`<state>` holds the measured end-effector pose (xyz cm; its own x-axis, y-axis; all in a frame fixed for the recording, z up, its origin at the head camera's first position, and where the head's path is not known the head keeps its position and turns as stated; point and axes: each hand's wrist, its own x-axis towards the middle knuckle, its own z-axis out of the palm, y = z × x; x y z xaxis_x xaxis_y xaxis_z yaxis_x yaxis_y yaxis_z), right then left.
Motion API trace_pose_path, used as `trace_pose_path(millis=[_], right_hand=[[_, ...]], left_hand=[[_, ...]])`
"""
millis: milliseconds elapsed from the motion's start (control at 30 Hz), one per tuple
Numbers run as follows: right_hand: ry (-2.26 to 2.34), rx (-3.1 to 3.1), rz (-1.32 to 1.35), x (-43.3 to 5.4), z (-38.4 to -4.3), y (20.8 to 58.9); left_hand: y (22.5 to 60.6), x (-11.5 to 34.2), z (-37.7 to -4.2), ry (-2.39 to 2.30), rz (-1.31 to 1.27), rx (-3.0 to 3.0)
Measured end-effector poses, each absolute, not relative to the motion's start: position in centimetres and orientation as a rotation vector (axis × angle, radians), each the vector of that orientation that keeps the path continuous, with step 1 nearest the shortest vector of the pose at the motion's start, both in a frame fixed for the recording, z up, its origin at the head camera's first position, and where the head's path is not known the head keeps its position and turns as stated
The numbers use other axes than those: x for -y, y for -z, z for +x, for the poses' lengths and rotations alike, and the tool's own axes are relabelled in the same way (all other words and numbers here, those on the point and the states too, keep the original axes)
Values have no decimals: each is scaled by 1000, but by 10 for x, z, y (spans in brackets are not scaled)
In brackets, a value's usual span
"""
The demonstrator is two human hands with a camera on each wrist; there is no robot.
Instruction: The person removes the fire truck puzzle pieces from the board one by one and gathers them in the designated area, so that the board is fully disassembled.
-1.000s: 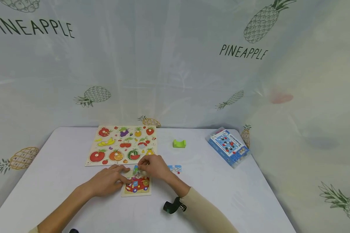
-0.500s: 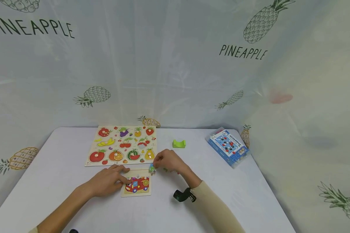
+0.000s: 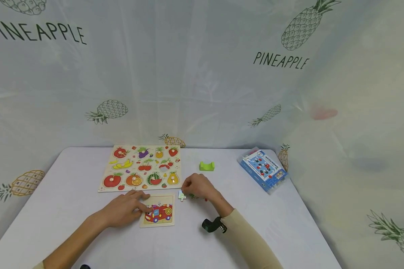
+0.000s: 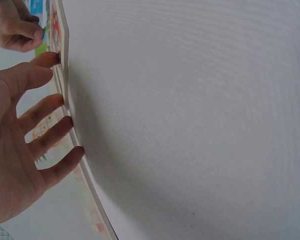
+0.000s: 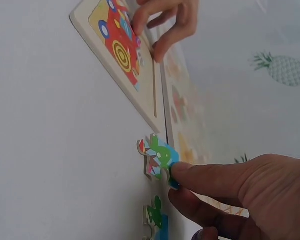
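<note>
My right hand (image 3: 200, 185) pinches a jigsaw piece (image 5: 160, 156) between thumb and forefinger. Blue with green and white patches, the piece is just right of a small wooden puzzle board (image 3: 157, 220). That board shows a red fire truck, with bare wood above it. My left hand (image 3: 124, 210) touches the board's left side with spread, mostly straight fingers; the left wrist view has its fingertips (image 4: 78, 151) along board edges. Another jigsaw piece (image 5: 156, 212), green and blue, lies beside the held one. In the head view my right hand partly covers the loose pieces.
Behind the small board lies a large fruit puzzle board (image 3: 142, 186). A green curved block (image 3: 207, 166) is at the back. To the right sits a blue boxed set (image 3: 263, 170) near the table's edge. A patterned curtain (image 3: 202, 74) hangs behind.
My right hand has lifted the jigsaw piece off the top of the fire truck board and carried it right, over the loose pieces. My left hand has stayed in place.
</note>
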<state>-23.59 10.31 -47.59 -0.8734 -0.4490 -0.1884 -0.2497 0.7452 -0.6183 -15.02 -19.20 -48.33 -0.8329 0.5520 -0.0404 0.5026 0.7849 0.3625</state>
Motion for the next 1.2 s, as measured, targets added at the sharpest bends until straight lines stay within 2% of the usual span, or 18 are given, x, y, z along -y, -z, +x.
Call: trace_pose_path(millis=[1200], right_hand=[[735,-2679,-526,-104,-237,482]], left_hand=[[483,192,-149,-523,852,-2831]])
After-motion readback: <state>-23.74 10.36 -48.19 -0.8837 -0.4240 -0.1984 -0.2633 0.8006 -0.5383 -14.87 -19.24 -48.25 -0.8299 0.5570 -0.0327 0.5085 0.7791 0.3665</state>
